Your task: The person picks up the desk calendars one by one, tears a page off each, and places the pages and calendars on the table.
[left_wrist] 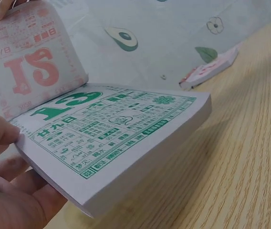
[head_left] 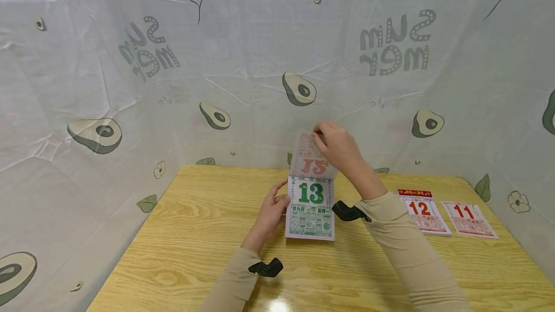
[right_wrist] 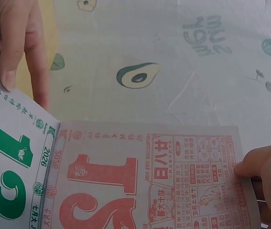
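A thick tear-off calendar pad (head_left: 310, 225) shows a green 13 on its top page. My left hand (head_left: 270, 212) holds the pad by its left edge; in the left wrist view the thumb is on the page and the fingers (left_wrist: 49, 198) are beneath. A thin page (head_left: 305, 153) with a red 12, seen through its back, stands raised from the pad's far edge. Its free end is pinched by my right hand (head_left: 338, 146). The right wrist view shows this page (right_wrist: 126, 176) still joined to the pad along the fold, with the right thumb (right_wrist: 257, 160) on its edge.
To the right on the wooden table (head_left: 208, 215) lie another calendar pad (head_left: 427, 213) with a red 12 and a red header, and a loose sheet (head_left: 470, 220) with a red 11. A pale curtain (head_left: 251, 47) printed with avocados hangs behind the table.
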`<action>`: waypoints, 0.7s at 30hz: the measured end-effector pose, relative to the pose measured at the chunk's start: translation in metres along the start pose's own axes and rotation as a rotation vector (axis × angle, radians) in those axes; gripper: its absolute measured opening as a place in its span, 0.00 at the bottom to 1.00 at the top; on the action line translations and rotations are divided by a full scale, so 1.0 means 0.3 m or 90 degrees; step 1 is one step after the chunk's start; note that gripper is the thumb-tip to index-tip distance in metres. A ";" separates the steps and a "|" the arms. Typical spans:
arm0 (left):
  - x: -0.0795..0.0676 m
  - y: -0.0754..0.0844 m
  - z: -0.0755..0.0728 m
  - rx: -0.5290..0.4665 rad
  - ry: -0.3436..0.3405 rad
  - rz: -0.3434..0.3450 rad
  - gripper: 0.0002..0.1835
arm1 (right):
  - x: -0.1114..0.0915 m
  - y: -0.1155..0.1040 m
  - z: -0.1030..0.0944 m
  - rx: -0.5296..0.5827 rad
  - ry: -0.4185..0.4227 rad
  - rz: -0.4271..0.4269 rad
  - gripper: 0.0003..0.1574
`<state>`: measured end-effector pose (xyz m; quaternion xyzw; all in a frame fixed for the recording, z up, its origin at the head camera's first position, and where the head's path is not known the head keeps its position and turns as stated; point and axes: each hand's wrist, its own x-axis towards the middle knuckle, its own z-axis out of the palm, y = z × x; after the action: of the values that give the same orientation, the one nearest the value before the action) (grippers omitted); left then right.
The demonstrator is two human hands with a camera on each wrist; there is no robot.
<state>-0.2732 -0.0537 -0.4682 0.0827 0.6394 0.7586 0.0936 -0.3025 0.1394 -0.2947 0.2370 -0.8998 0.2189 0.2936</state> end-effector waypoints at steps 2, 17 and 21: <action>0.002 -0.001 0.000 0.003 0.001 0.001 0.27 | 0.004 -0.001 -0.001 0.003 0.001 -0.002 0.10; 0.015 -0.012 0.010 0.014 0.002 0.004 0.23 | 0.043 0.071 0.001 0.045 -0.035 0.045 0.11; 0.020 -0.021 0.008 0.003 -0.010 -0.004 0.23 | 0.049 0.110 0.002 0.072 -0.038 0.080 0.11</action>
<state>-0.2783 -0.0490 -0.4739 0.0867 0.6406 0.7563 0.1008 -0.3317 0.1610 -0.2942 0.2029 -0.9073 0.2805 0.2385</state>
